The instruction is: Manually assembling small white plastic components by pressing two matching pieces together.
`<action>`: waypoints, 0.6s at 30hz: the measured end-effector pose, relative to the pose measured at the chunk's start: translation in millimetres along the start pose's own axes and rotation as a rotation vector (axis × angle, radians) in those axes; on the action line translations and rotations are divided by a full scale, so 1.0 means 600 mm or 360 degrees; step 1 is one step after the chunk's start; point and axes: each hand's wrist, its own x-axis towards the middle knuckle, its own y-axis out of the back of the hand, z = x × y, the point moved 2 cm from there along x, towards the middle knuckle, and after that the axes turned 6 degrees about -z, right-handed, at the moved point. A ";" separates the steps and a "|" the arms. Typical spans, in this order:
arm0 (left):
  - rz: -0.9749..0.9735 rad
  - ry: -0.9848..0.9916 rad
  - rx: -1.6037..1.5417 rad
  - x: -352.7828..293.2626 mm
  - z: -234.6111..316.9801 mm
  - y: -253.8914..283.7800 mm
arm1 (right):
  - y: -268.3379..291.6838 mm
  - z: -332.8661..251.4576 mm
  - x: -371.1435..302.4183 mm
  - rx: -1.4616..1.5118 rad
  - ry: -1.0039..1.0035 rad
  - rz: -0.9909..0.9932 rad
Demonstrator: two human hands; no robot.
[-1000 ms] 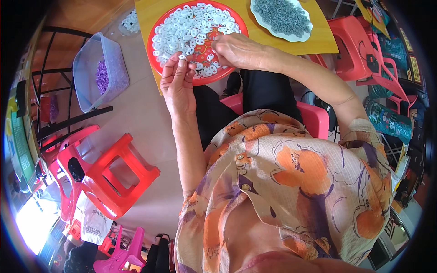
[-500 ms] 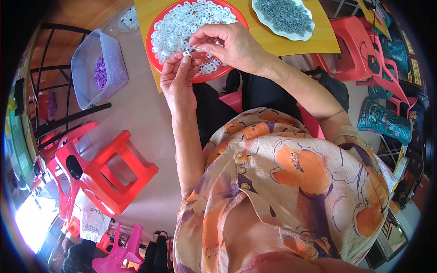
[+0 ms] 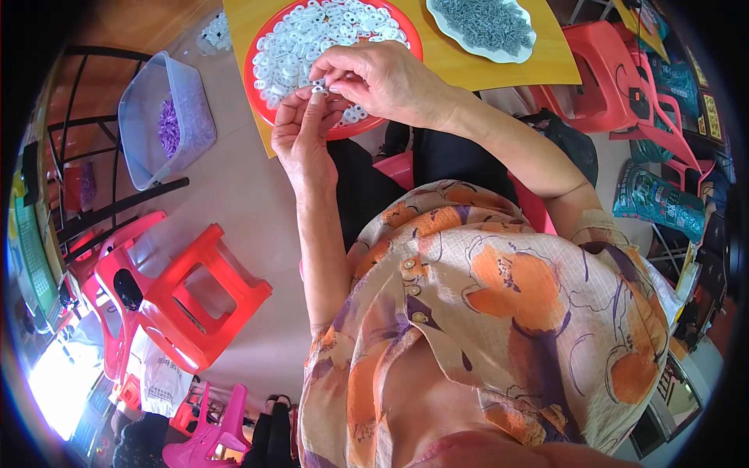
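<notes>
My left hand (image 3: 306, 136) pinches a small white plastic piece with a hole (image 3: 317, 90) between thumb and fingers, above the near left part of a round red tray (image 3: 418, 58). Close against it, my right hand (image 3: 390, 82) has its thumb and forefinger pinched together at the same piece. Whatever those right fingertips hold is too small to make out. Many similar white plastic pieces (image 3: 292, 51) are heaped in the tray. To its right lies a white wavy-edged plate (image 3: 519, 56) full of small grey pointed pieces (image 3: 484, 23).
The yellow table (image 3: 550, 66) carries both tray and plate. On the left is a clear plastic bin (image 3: 199, 129) with purple pieces inside. Red stools (image 3: 211, 296) stand at the left, and red chairs (image 3: 597, 78) at the right beside a green bag (image 3: 659, 203). A pink chair (image 3: 211, 437) is at the bottom left.
The right fingertips have shifted slightly left and closer to the white piece. The left hand barely moves; the whole view has shifted a little.
</notes>
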 end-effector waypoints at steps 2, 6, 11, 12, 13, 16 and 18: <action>0.0003 -0.0004 0.0023 0.000 0.000 0.000 | -0.001 0.002 0.001 0.0025 -0.0026 -0.0014; -0.0014 -0.0033 0.0070 -0.001 0.000 -0.004 | 0.000 0.000 0.001 -0.0006 -0.0001 -0.0013; -0.0001 -0.0098 0.0210 -0.002 -0.002 -0.012 | -0.005 0.007 -0.003 0.0022 0.0021 0.0043; -0.0003 -0.0097 0.0211 -0.003 -0.004 -0.013 | -0.007 0.009 -0.005 0.0031 0.0052 0.0074; 0.0003 -0.0112 0.0255 -0.004 -0.006 -0.014 | -0.008 0.010 -0.007 0.0030 0.0052 0.0076; 0.0003 -0.0135 0.0316 -0.002 -0.010 -0.012 | -0.011 0.012 -0.010 0.0201 -0.0007 0.0069; -0.0002 -0.0144 0.0333 -0.002 -0.014 -0.011 | -0.013 0.014 -0.013 0.0255 -0.0111 0.0005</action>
